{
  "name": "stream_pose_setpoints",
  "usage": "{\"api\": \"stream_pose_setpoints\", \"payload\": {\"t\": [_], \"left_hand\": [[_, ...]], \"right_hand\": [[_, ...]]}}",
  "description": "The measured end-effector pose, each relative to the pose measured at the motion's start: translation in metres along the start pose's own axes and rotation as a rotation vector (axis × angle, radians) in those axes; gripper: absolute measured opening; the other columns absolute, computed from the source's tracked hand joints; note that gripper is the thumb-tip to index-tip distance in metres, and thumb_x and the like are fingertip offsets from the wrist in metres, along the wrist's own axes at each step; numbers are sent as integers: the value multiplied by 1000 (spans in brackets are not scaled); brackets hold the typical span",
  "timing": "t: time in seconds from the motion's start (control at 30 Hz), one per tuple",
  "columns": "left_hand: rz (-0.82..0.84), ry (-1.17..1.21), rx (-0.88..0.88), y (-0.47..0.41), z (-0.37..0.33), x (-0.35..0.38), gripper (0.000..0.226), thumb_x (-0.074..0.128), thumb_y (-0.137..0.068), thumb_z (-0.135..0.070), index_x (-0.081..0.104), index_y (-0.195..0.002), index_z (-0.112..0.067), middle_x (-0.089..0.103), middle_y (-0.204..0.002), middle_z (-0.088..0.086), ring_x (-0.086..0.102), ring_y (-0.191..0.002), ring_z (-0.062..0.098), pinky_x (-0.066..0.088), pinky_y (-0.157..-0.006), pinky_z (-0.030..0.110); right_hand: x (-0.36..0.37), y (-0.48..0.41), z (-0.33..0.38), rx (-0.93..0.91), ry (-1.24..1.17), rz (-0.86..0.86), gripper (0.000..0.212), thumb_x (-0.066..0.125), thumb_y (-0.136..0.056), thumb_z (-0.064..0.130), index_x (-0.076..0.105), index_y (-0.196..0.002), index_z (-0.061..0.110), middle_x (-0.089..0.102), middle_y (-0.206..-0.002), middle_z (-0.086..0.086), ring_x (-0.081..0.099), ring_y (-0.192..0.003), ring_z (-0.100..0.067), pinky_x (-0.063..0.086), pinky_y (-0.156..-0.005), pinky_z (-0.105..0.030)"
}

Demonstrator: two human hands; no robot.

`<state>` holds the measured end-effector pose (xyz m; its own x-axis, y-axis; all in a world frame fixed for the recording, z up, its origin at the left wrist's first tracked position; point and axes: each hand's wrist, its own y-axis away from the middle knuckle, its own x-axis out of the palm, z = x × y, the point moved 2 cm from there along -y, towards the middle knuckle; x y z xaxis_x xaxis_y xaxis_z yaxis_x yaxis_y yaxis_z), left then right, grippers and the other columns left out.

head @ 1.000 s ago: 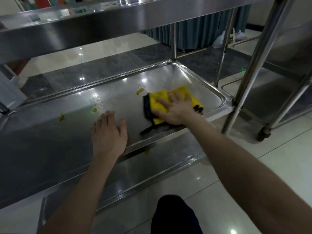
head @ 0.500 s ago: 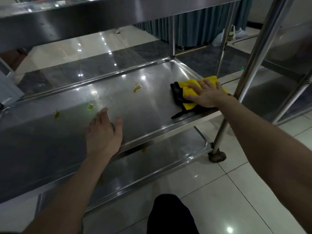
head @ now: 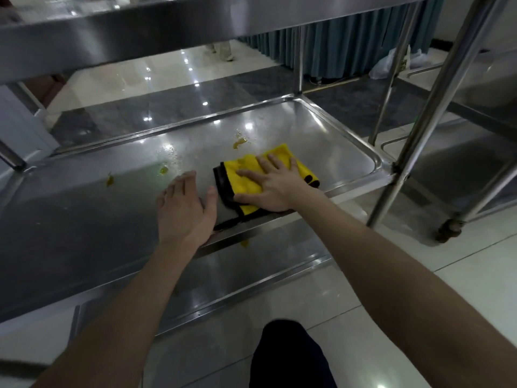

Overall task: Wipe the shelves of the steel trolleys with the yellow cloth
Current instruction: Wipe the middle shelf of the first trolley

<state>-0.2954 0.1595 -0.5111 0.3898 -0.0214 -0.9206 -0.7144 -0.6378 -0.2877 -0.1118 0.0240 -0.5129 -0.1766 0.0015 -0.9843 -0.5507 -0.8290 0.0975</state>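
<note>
The steel trolley's middle shelf (head: pixel 321 135) is a shallow tray with a raised rim. A folded yellow cloth (head: pixel 246 177) with a black edge lies on its front right part. My right hand (head: pixel 275 186) presses flat on the cloth, fingers spread. Just left of it, my left hand (head: pixel 184 208) rests palm down on the shelf near the front rim, holding nothing. Yellow-orange stains mark the shelf: one (head: pixel 239 142) behind the cloth, two more (head: pixel 163 170) (head: pixel 110 180) further left.
The trolley's top shelf (head: pixel 140 26) overhangs close above. A lower shelf (head: pixel 251 278) sits under the front rim. An upright post (head: pixel 419 130) stands at the right corner, with a second trolley (head: pixel 475 163) and its castor (head: pixel 449 231) beyond. My knee (head: pixel 288 357) is below.
My right hand slid the cloth from the shelf's far right end back left toward my left hand. The left hand stayed on the front rim.
</note>
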Motion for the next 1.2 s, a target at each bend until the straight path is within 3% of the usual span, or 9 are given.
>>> {"api": "stream_pose_setpoints", "payload": {"t": [0.13,0.23,0.37,0.5,0.67,0.8,0.93,1.1,1.2], "left_hand": [[2,11,-4,1,2,-1,70,27,-106,-57,41,-160,-15,49,-164,16,42,-153,36,31,-128,58],[-5,11,-6,1,3,1,72,24,-104,-59,41,-159,-16,49,-163,17,42,-153,37,32,-127,59],[-16,-6,-8,1,-3,4,69,25,-105,-56,40,-159,-15,50,-161,20,44,-151,39,34,-125,60],[-56,-26,-1,1,-8,6,72,23,-104,-56,42,-158,-12,53,-158,22,46,-148,41,34,-123,59],[-126,3,17,4,-9,1,67,29,-106,-49,51,-153,-7,61,-150,22,53,-141,42,36,-121,55],[-157,117,94,13,-3,-16,54,37,-108,-43,58,-145,-11,64,-145,17,55,-139,39,39,-121,53],[-202,-10,57,42,44,-25,54,37,-106,-41,60,-143,-9,60,-150,19,54,-140,41,39,-121,56],[-67,-145,-228,59,115,-34,85,14,-104,-59,37,-164,-3,38,-171,20,28,-162,35,5,-135,58],[-25,-166,-216,57,119,-30,91,4,-104,-64,25,-169,-4,29,-176,17,17,-167,30,-2,-136,54]], "right_hand": [[-4,34,-54,-36,-21,-32,80,30,-89,86,23,-162,54,12,-179,8,7,-165,-22,5,-130,-62],[-17,47,-142,163,8,-61,74,35,-102,74,20,-167,43,14,-179,4,9,-165,-20,9,-131,-53],[-24,56,-204,373,65,-78,78,30,-103,73,15,-170,35,13,-179,-3,8,-165,-26,7,-131,-57],[-9,64,-140,368,69,-155,83,17,-96,82,19,-168,40,16,-178,-6,14,-164,-30,7,-129,-62],[16,57,3,7,40,-130,84,16,-90,86,25,-164,49,15,-179,0,10,-165,-25,5,-127,-66],[17,53,18,18,24,-122,81,20,-92,88,19,-165,52,9,-179,3,5,-165,-25,1,-127,-68],[19,51,15,30,19,-108,82,22,-91,90,16,-164,54,9,-179,3,4,-165,-25,3,-127,-69],[16,32,26,99,12,-21,94,16,-77,100,4,-162,62,3,-179,-3,-2,-164,-36,-1,-122,-77],[13,2,41,141,7,40,100,12,-70,106,-3,-159,65,-7,-179,-11,-12,-162,-43,-9,-118,-81]]}}
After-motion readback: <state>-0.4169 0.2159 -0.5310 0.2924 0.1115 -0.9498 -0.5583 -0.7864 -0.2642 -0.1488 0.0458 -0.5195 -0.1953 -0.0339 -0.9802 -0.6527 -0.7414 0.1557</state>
